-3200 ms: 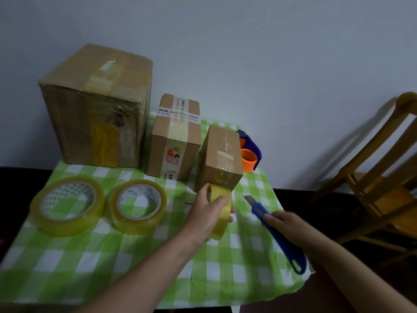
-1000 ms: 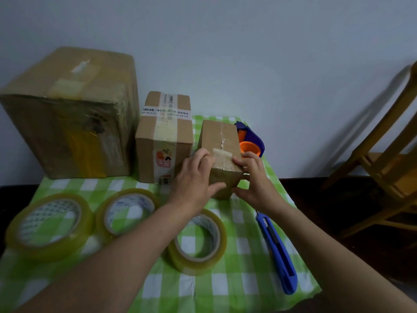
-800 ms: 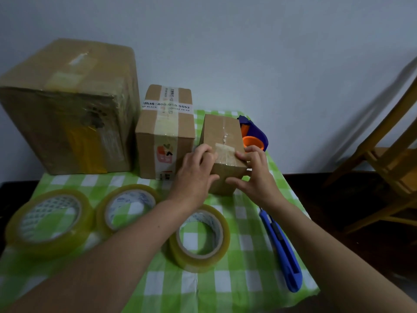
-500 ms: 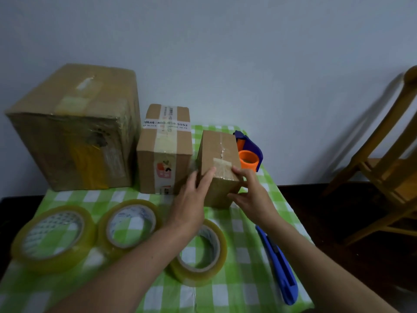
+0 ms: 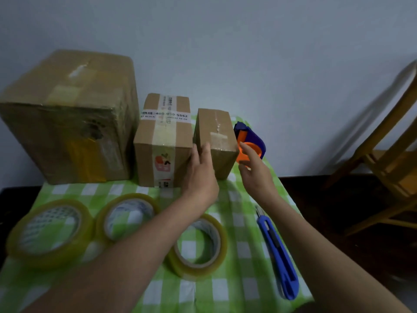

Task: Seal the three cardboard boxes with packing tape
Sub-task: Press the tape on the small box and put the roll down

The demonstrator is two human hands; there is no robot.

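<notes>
Head view shows your left hand (image 5: 200, 175) and right hand (image 5: 253, 170) with fingers spread, holding nothing, flanking the small box (image 5: 214, 141) whose tape strip looks pressed down; next, judge another seam.

A plain, pale grey-white wall (image 5: 270, 53) fills the upper half of the scene, unmarked and evenly lit with soft, dim light. A bench covered by a green and white checked tablecloth (image 5: 243, 256) stands against the wall. To the right, a yellow-brown wooden chair (image 5: 388, 159) stands near the bench, partly cut off by the picture's edge; it casts a slanted grey shadow (image 5: 352, 114) on the wall. Beneath the chair, the floor (image 5: 338, 233) is very dark, with no detail visible.
</notes>
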